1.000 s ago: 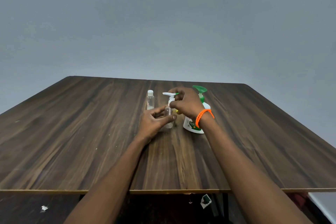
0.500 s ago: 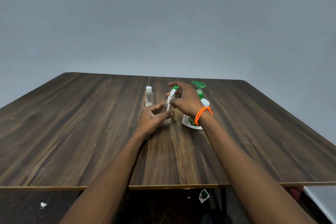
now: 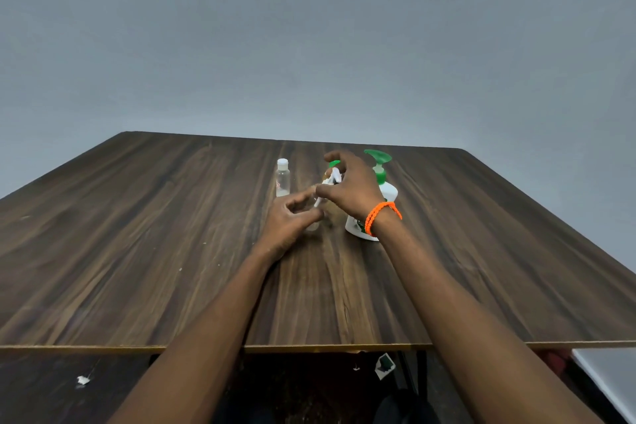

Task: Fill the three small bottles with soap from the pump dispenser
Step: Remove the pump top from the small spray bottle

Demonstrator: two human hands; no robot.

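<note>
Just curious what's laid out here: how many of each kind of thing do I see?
Small clear plastic bottles: 2
Green-topped item, mostly hidden: 1
White soap dispenser with green pump: 1
White pump top with tube: 1
Total: 5

Open table [image 3: 137, 268] left and near, capped bottle [image 3: 283, 179], pump dispenser [image 3: 380, 196] crowding centre

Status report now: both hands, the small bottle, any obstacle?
Left hand grips small clear bottle on table. Right hand pinches white pump piece over it. Nothing blocking.
</note>
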